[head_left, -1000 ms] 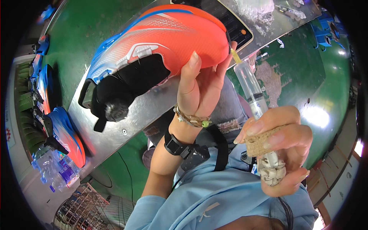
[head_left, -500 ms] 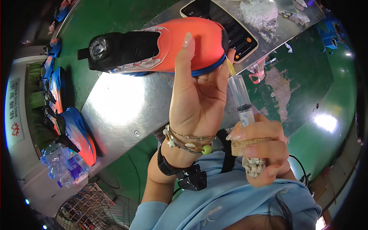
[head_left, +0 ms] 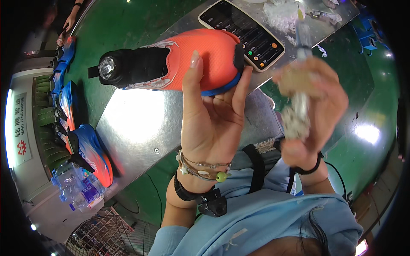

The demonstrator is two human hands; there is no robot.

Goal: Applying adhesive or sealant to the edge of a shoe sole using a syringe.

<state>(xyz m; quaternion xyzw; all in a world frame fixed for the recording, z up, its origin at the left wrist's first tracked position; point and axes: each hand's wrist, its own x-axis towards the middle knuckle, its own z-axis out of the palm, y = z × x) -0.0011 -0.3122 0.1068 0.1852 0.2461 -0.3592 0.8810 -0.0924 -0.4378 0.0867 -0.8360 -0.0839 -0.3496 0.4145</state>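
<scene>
Two grips | our left hand (head_left: 209, 123) clamps shoe (head_left: 179, 59), toe (head_left: 228, 62) 3 o'clock | right hand (head_left: 322, 96) clutches syringe (head_left: 303, 37) | keep toe steady imo

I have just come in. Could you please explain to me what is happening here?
At a metal table, a person's left hand holds a shoe by its toe end, thumb on top. The right hand, blurred, grips a syringe; its yellow tip points upward in the picture, apart from the shoe. A phone lies on the table beyond the shoe, and more shoes are in a row at the left.
</scene>
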